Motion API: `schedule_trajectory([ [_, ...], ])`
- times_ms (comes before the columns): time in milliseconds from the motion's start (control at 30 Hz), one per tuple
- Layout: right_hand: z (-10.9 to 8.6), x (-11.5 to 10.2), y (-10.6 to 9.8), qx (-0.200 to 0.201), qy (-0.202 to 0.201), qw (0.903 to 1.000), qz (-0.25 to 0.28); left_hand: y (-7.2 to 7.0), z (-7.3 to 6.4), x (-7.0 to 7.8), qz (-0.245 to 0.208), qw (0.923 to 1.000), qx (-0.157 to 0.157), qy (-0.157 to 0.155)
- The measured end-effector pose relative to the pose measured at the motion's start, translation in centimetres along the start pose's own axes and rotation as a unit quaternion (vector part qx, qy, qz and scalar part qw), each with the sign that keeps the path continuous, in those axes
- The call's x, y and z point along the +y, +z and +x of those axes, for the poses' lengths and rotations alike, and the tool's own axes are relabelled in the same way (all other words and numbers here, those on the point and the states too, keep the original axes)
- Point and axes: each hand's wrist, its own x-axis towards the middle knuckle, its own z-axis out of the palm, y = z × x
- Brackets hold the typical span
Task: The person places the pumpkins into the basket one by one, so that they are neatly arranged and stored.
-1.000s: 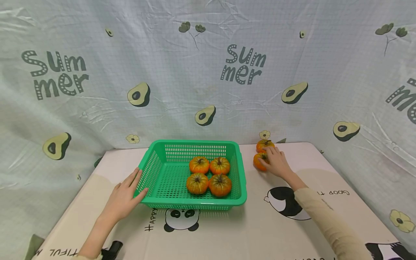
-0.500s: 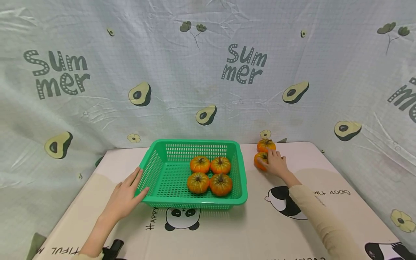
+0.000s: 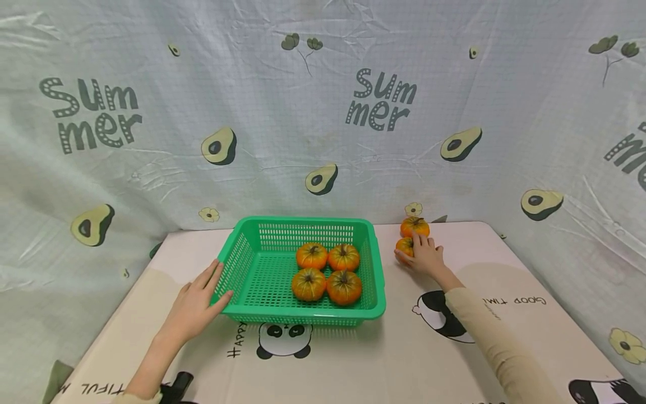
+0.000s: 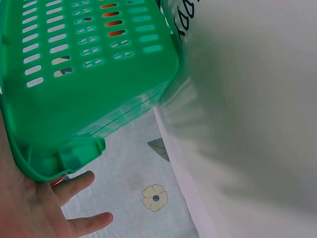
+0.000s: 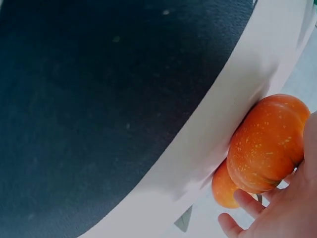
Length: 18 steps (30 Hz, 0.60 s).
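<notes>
My right hand (image 3: 428, 259) grips the nearer of two small orange pumpkins (image 3: 405, 246), thumb at its near left side and fingers over its far right. That pumpkin (image 5: 270, 141) sits against the palm in the right wrist view and partly covers the farther pumpkin (image 5: 224, 189). At the left end of a green plastic basket (image 3: 303, 314), my left hand (image 3: 189, 308) rests with straight, spread fingers along the rim. In the left wrist view the basket's corner (image 4: 89, 109) lies over part of that hand.
Several small pumpkins (image 3: 345, 287) sit grouped in the basket's right half. A pale table cloth (image 3: 323, 370) with panda prints lies underneath. Behind and at both sides hangs a white curtain (image 3: 282, 112) with avocado prints. A black strap (image 3: 178, 387) shows near my left wrist.
My right hand has shifted slightly left and toward me, its thumb closing round the nearer pumpkin's near side. The left hand and the basket have stayed in place.
</notes>
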Motion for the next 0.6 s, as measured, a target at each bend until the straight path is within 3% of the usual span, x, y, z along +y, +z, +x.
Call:
schedule_trajectory([
  [600, 0.10, -0.13, 0.00, -0.003, -0.002, 1.0000, -0.001, -0.03, -0.12, 0.17, -0.002, 1.0000, 0.006, -0.002],
])
